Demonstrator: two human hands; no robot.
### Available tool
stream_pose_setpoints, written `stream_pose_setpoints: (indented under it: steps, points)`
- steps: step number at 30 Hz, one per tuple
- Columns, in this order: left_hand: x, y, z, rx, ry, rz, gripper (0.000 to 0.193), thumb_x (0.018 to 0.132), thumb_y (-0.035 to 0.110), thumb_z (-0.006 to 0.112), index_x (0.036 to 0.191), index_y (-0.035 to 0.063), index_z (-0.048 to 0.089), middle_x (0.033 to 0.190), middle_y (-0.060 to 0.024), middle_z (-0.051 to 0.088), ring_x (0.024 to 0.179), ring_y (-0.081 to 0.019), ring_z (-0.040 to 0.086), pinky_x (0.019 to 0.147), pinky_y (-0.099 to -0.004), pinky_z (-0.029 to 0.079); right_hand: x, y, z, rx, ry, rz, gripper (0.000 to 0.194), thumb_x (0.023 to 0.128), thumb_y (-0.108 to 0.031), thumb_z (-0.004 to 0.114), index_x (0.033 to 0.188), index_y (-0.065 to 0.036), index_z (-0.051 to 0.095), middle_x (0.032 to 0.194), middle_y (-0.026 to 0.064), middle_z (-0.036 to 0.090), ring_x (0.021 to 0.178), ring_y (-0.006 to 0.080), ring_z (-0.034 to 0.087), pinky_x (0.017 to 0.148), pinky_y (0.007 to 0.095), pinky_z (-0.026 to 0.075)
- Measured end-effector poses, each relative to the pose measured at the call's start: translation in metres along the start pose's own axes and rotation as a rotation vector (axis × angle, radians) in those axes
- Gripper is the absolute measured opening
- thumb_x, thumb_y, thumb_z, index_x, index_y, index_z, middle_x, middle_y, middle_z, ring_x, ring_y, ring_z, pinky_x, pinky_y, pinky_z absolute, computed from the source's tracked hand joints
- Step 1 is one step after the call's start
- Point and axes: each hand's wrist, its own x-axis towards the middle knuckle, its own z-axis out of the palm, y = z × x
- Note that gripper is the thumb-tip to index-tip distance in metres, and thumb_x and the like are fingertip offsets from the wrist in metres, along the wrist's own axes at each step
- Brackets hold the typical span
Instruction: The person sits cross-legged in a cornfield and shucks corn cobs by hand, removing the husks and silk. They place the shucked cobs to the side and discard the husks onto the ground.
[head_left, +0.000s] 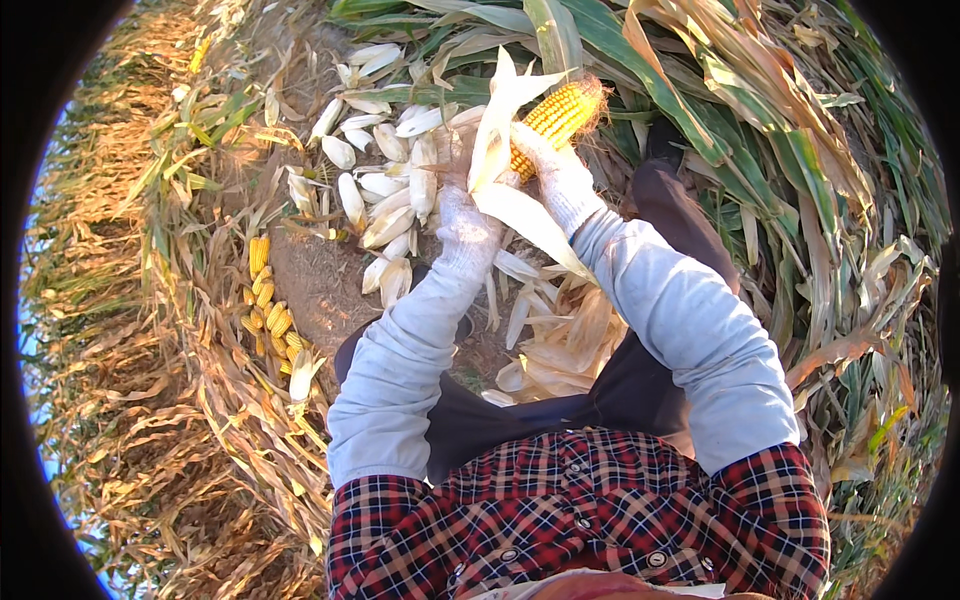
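Observation:
A yellow ear of corn with brown silk at its tip is bared of most of its husk. My right hand, in a pale knit glove, is closed around its side. Pale husk leaves stand up and hang down at its base, where my left hand, also gloved, grips; its fingers are partly hidden by the husk. Beyond and left of my left hand lies a heap of ears in white husks. Loose dry husks are piled between my legs.
Several bare yellow ears lie on the soil at the left, beside dry stalks and leaves. Green and brown corn stalks are heaped at the right and far side. Standing dry corn plants border the far left.

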Motion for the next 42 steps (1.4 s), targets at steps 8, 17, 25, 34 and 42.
stream_pose_setpoints:
  steps: [8,17,25,34,42]
  points:
    - [0.0,0.042,0.004,0.563,-0.016,0.241,0.026,0.101,0.018,0.058,0.12,0.0006,0.061,0.113,-0.01,0.063,0.106,-0.0203,0.062,0.089,-0.0386,0.056,0.002,-0.007,0.003,0.1,0.122,0.005,0.031,0.092,-0.018,0.073,0.118,-0.006,0.061,0.109,0.0071,0.066,0.1,0.0212,0.066,0.082,0.039,0.059]
    - [-0.002,0.118,0.008,0.185,0.056,0.299,0.03,0.104,0.023,0.048,0.128,0.0062,0.053,0.107,-0.0108,0.064,0.094,-0.0264,0.063,0.082,-0.0453,0.057,0.001,-0.026,-0.002,-0.547,-0.105,0.135,0.05,0.084,-0.032,0.083,0.122,-0.004,0.065,0.105,0.0085,0.072,0.09,0.0147,0.07,0.067,0.0304,0.059]
    - [-0.01,0.12,0.013,0.194,0.164,0.229,0.026,0.104,0.022,0.054,0.116,0.0002,0.056,0.084,-0.008,0.057,0.077,-0.0252,0.061,0.072,-0.0465,0.057,-0.024,-0.023,0.022,-1.576,-0.562,0.166,0.094,0.07,-0.057,0.08,0.143,-0.006,0.05,0.126,0.0192,0.067,0.115,0.0328,0.065,0.1,0.0377,0.05]
    - [-0.009,0.14,0.029,0.319,0.076,0.284,0.02,0.102,0.02,0.057,0.11,0.0012,0.057,0.078,-0.0067,0.055,0.062,-0.0223,0.058,0.064,-0.0428,0.055,-0.031,-0.034,0.041,-1.566,-0.547,0.22,0.085,0.072,-0.051,0.079,0.142,-0.012,0.054,0.121,0.0172,0.07,0.112,0.0291,0.068,0.098,0.0363,0.051]
    - [-0.017,0.141,0.032,0.101,-0.077,0.27,0.02,0.105,0.027,0.051,0.106,0.0079,0.057,0.067,0.0034,0.041,0.05,-0.0096,0.034,0.049,-0.0282,0.037,-0.029,-0.004,0.02,-1.459,-0.524,0.105,0.084,0.073,-0.052,0.081,0.14,-0.009,0.054,0.123,0.0171,0.069,0.114,0.0287,0.066,0.098,0.037,0.051]
